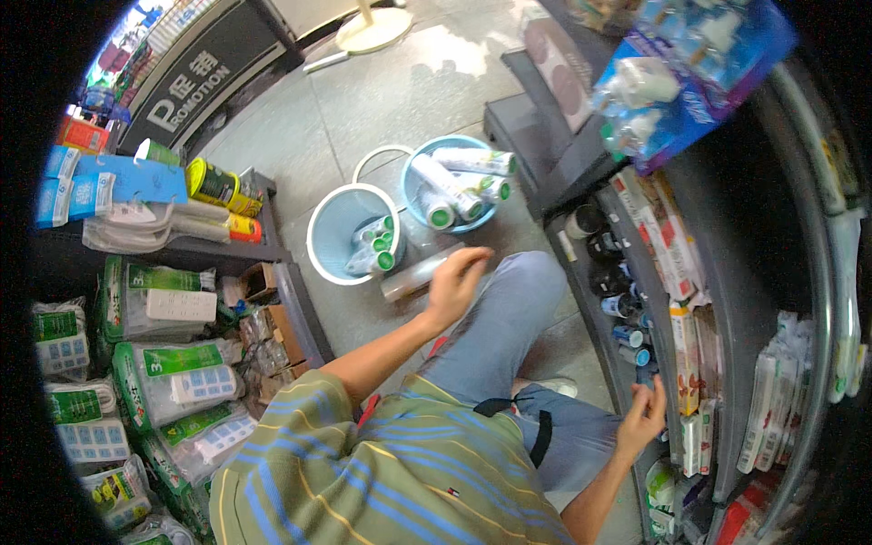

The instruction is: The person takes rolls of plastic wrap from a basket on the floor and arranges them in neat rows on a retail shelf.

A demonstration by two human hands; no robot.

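Observation:
My left hand (458, 283) is above my bent knee, its fingers curved with a gap at the thumb and no object visible in them. Just beyond it a wrapped cylindrical roll (414, 276) lies on the floor, blurred and partly hidden by the hand. My right hand (642, 414) is beside the lower right shelf, fingers spread, nothing seen in it. In front of me stand two light-blue baskets: the left, white-rimmed basket (315, 235) holds several green-ended rolls, and the right basket (411, 178) holds several larger wrapped rolls with green ends.
Shelving (294, 300) on the left bears packaged power strips (182, 304) and yellow-black cans (210, 182). At right, dark shelves (599, 354) hold small round containers (627, 335) and boxes (683, 354); blue packages (715, 88) hang above. A round cream stand base (375, 30) is at the top.

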